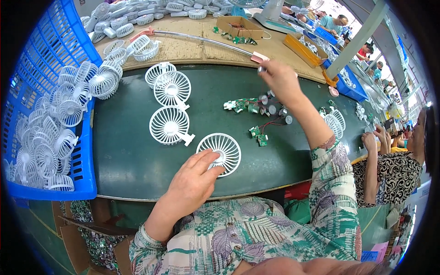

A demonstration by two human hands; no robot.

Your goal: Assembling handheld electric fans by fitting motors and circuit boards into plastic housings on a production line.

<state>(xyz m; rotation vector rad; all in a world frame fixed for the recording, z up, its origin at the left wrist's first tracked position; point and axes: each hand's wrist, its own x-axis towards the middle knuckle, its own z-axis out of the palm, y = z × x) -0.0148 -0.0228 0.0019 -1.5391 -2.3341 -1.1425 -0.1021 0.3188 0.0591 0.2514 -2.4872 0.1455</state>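
My left hand (195, 178) pinches the hub of a round white fan guard (231, 167) lying on the green table near its front edge. My right hand (282, 80) is raised over the far side, its fingers closed on a small silvery motor (261, 69) that they partly cover. Just beyond it is the pink end piece (260, 57) of a metal rod (206, 40). Between my hands lie green circuit boards (241, 104) and several small round motors (272, 109) with wires. Left of them sit more white fan guards (169, 124), two of them overlapping.
A blue crate (89, 176) heaped with white guards stands at the left. Cardboard (183, 48) along the back carries piled handheld fans (123, 30), an open carton (238, 27) and a yellow bin (305, 50). To the right, a co-worker (389, 176) works at the same table.
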